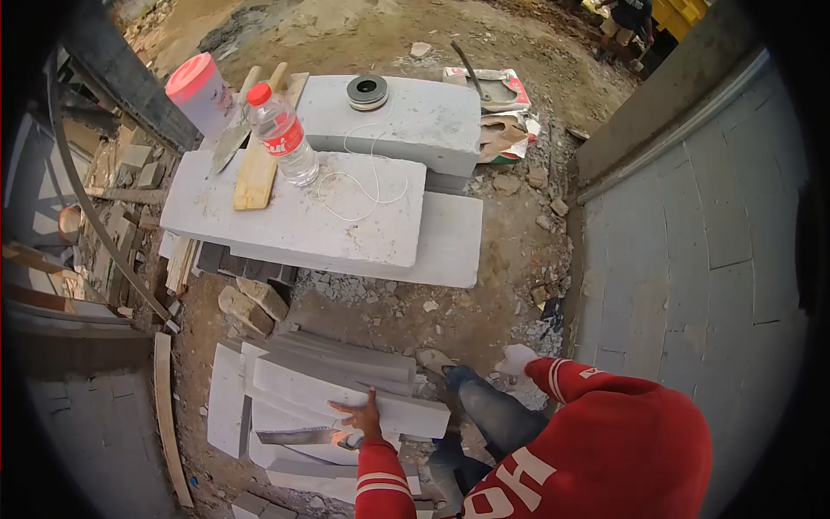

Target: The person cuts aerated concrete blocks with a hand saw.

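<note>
My left hand [363, 416] is bare, with its fingers spread on a light grey block [393, 413] that tops a low stack. Just below that hand lies a hand saw [298, 437]. Its blade points left and its orange handle is close to my wrist. My right hand [517, 359], in a white glove, is away from the blocks, above the ground near my knee. Its fingers look curled in, and I see nothing in them.
Large blocks [346, 233] form a bench ahead, bearing a water bottle [284, 143], a pink-lidded jug [201, 93], a trowel [232, 143] and a string reel [367, 91]. Block walls [683, 233] flank both sides. Rubble covers the ground. Another person [627, 22] stands far right.
</note>
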`<state>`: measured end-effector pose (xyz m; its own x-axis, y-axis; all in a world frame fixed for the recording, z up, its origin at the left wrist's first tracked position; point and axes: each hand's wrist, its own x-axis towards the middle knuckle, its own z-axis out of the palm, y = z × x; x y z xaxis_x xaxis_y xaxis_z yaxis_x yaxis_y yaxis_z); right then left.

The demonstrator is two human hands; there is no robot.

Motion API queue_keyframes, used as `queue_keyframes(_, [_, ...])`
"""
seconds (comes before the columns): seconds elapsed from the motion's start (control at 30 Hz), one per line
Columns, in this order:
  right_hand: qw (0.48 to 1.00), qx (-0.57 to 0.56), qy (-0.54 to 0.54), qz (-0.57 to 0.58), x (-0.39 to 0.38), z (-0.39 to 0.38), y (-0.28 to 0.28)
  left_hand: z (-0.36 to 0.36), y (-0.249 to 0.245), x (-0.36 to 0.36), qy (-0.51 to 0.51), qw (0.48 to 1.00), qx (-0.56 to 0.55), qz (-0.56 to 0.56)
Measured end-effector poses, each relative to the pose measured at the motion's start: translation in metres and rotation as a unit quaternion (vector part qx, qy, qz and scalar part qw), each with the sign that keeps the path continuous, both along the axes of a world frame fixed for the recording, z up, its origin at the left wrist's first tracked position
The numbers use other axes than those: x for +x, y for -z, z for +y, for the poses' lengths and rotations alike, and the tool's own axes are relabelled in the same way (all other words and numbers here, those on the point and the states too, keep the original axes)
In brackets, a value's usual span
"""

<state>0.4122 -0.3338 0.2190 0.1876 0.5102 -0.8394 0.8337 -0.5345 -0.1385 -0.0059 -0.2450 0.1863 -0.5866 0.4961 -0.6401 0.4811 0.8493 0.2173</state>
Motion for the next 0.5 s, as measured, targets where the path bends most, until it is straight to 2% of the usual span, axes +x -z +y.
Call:
queue_keyframes(0.03, [0.999, 0.020, 0.030, -0.013, 0.022, -0.017, -0.012, -0.001, 0.005, -0.009, 0.012, 1.000, 0.008, 0.005])
queue_keyframes(0.1, [0.994, 0.048, 0.086, -0.039, 0.064, -0.048, -0.029, 0.004, 0.018, -0.034, 0.009, 0.999, -0.009, -0.052])
queue_keyframes(0.17, [0.989, 0.059, 0.130, -0.043, 0.085, -0.074, -0.039, 0.014, 0.005, -0.067, 0.055, 0.996, -0.033, -0.059])
queue_keyframes(0.23, [0.967, 0.091, 0.236, -0.036, 0.093, -0.093, -0.070, 0.027, -0.022, -0.076, 0.103, 0.991, -0.061, -0.066])
queue_keyframes(0.3, [0.954, 0.112, 0.275, -0.036, 0.087, -0.117, -0.072, 0.017, -0.055, -0.076, 0.175, 0.983, 0.050, 0.014])
queue_keyframes(0.33, [0.944, 0.130, 0.299, -0.043, 0.085, -0.132, -0.071, 0.014, -0.068, -0.075, 0.182, 0.982, 0.050, 0.016])
queue_keyframes(0.4, [0.947, 0.138, 0.288, -0.021, 0.070, -0.154, -0.058, -0.005, -0.082, -0.079, 0.180, 0.970, 0.129, -0.097])
queue_keyframes(0.43, [0.951, 0.148, 0.272, -0.001, 0.063, -0.163, -0.059, -0.027, -0.085, -0.075, 0.176, 0.972, 0.124, -0.098])
queue_keyframes(0.5, [0.955, 0.152, 0.250, 0.047, 0.039, -0.170, -0.079, -0.064, -0.090, -0.079, 0.116, 0.962, 0.175, -0.173])
